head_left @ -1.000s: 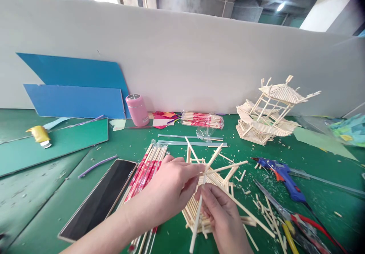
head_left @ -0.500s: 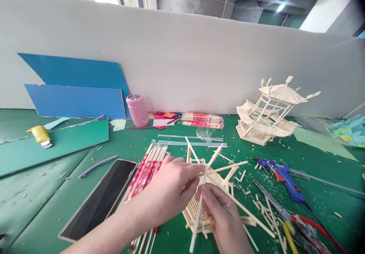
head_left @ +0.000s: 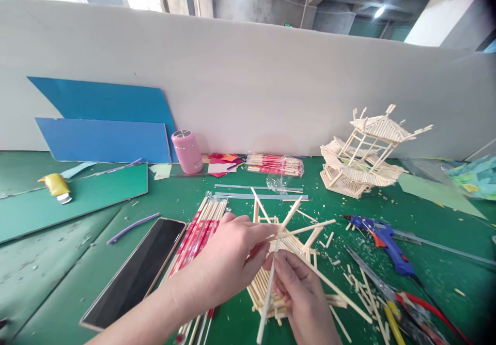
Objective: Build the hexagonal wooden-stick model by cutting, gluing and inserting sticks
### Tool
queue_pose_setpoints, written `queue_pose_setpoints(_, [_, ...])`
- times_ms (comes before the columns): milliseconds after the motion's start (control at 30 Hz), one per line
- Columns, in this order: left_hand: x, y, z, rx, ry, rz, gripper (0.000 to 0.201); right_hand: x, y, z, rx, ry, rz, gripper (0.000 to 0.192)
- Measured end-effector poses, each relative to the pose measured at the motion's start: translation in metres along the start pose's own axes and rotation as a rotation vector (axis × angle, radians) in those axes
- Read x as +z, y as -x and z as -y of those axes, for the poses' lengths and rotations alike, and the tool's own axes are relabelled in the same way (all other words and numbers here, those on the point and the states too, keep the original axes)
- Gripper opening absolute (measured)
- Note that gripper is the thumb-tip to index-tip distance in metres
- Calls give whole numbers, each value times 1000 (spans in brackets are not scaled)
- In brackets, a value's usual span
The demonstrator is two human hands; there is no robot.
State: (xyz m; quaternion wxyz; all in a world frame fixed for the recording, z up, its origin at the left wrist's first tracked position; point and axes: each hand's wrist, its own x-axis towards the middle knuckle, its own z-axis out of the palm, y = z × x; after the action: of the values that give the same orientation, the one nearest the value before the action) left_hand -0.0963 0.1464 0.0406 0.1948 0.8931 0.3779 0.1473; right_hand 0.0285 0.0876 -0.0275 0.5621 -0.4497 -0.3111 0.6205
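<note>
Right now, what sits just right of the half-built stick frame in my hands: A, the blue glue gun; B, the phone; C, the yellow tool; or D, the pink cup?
A: the blue glue gun lies on the green mat right of the stick frame that both hands hold.

Open green mat (head_left: 174, 200) left of centre, betw. phone (head_left: 135, 272) and pink cup (head_left: 187, 151): passable. Wrapped stick bundle (head_left: 197, 231) lies just left of left hand (head_left: 228, 257). Right side crowded: glue gun (head_left: 383, 236), cutters (head_left: 391, 303), loose offcuts (head_left: 360, 288). Behind, stick model (head_left: 364, 154) and stick packet (head_left: 275, 163) block approach to wall. Far left mat mostly open past yellow tool (head_left: 56, 186).
</note>
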Motion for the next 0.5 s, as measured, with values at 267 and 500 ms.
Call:
queue_pose_setpoints(267, [2,-1,0,4,-23,-34,21,-1,-1,-2,26,-74,19,30])
queue_pose_setpoints(500, [4,0,1,39,-29,-96,21,1,0,1,14,-85,19,29])
